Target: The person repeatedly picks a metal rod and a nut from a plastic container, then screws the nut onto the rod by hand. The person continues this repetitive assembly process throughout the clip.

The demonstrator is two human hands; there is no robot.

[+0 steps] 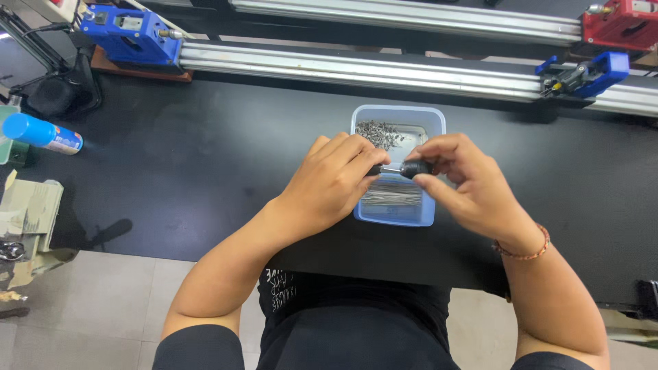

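Black shirt (349,329) (beaded bracelet (524,252))

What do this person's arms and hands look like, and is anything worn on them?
Both arms are bare from the short dark sleeves down to the fingers. The left hand wears no glove, ring or watch that shows. The right hand is bare too, but its wrist carries a thin reddish-brown beaded bracelet. The dark shirt has small pale printing at the front.

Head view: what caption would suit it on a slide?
Both hands, left hand and right hand, hold a small black part over a blue tray.
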